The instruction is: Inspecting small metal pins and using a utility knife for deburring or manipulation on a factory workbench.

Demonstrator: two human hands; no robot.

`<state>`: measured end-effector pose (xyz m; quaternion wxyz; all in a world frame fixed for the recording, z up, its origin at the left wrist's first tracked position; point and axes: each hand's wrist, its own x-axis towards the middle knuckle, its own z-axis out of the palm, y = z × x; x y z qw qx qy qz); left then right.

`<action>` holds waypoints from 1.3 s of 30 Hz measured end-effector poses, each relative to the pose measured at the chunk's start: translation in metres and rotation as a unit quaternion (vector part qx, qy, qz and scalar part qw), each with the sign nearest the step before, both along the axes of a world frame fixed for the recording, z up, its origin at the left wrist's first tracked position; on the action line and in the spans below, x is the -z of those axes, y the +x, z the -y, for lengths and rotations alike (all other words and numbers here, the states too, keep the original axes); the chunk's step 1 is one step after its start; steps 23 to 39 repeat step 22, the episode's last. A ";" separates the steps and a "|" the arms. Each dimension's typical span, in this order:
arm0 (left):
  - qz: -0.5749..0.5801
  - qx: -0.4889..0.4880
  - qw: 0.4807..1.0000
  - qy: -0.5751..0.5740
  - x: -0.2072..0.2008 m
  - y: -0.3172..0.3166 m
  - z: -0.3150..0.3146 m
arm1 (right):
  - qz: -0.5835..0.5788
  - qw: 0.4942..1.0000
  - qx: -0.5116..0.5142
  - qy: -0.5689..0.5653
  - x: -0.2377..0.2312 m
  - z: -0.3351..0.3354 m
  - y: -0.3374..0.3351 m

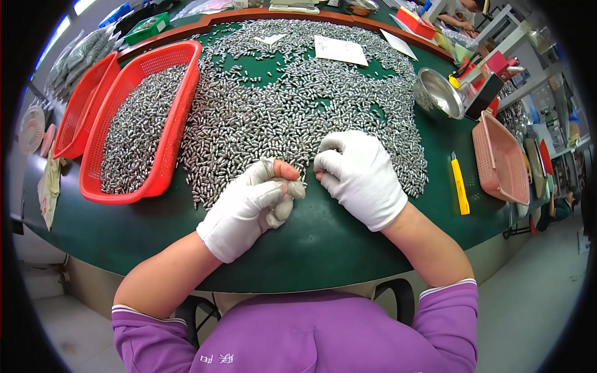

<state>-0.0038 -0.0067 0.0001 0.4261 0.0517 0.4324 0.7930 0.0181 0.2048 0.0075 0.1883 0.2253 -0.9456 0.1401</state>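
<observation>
My left hand [245, 208], in a white glove with the thumb tip bare, is curled closed at the near edge of a wide spread of small silvery metal parts [267, 118]. What its fingers hold, if anything, is too small or hidden to name. A short gap to the right, my right hand [360, 177], also white-gloved, has its fingers bent inward with bare tips pressed together beside the same parts. Whatever lies between those tips cannot be made out. The parts are short, rounded cylinders lying loose on the green tabletop [311, 255].
A red basket [186, 118] full of the same parts stands left, beside another red basket [78, 121]. Right are a metal bowl [444, 93], a yellow utility knife [460, 186] and a pink basket [504, 161]. Paper sheets [340, 51] lie on the spread. Another person [457, 15] sits far right.
</observation>
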 end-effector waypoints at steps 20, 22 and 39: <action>-0.051 0.056 0.992 -0.098 -0.005 0.003 -0.003 | -0.018 0.988 -0.061 -0.142 -0.004 -0.001 -0.002; -0.050 0.058 0.992 -0.099 -0.005 0.003 -0.004 | -0.040 0.991 -0.043 -0.120 0.001 -0.003 -0.003; -0.050 0.058 0.992 -0.099 -0.005 0.003 -0.004 | -0.040 0.991 -0.043 -0.120 0.001 -0.003 -0.003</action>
